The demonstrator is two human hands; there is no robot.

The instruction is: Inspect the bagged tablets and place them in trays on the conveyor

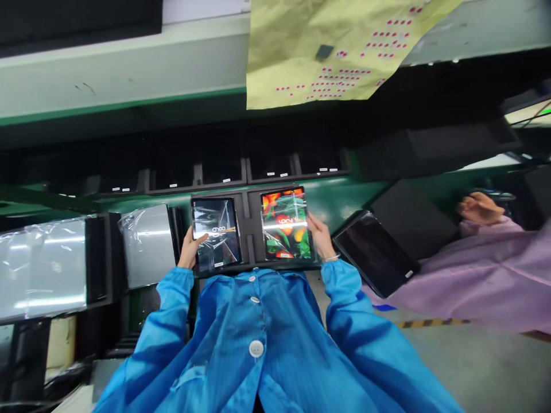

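Observation:
A black two-slot tray (249, 229) lies on the green belt in front of me. Its left slot holds a lit tablet (217, 232) with a dark clock screen under shiny film. Its right slot holds a tablet (286, 223) showing red flowers and green leaves. My left hand (189, 248) grips the left edge of the dark-screen tablet, thumb on the glass. My right hand (319, 236) holds the right edge of the flower-screen tablet. Both arms wear blue sleeves.
Film-wrapped silver tablets (146, 244) sit in trays at the left. A dark tablet (374, 252) lies tilted at the right, beside a co-worker's pink sleeve (473, 269) and hand (480, 209). Empty black trays (224, 172) line the back. A yellow sheet (327, 46) hangs above.

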